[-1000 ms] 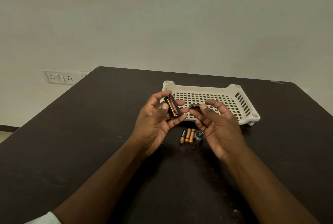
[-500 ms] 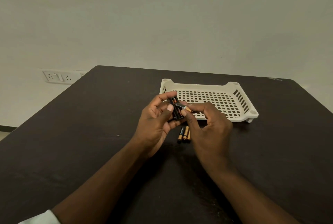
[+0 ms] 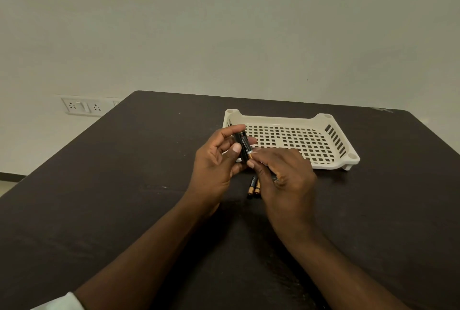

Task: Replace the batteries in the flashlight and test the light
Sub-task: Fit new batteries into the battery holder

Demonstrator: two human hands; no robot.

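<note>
— Surface and room?
— Dark table [image 3: 124, 185], pale bare wall [image 3: 224, 23], socket plate [image 3: 83, 106] low on the left; white perforated tray [image 3: 331, 150] at the far side.
— Hands?
— Left hand [image 3: 214, 162] grips the black battery holder [image 3: 239, 144]; right hand [image 3: 286, 177] pinches a battery [image 3: 246, 146] against it, above the table.
— Loose items?
— Spare batteries [image 3: 252, 185] on the table, just below the hands.

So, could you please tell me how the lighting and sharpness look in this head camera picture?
Head view: dim, even light without glare; the dark table swallows detail; soft shadows under the forearms; the batteries on the table are small but legible; wide-angle distortion splays the table's edges; the white tray stays sharp.
</note>
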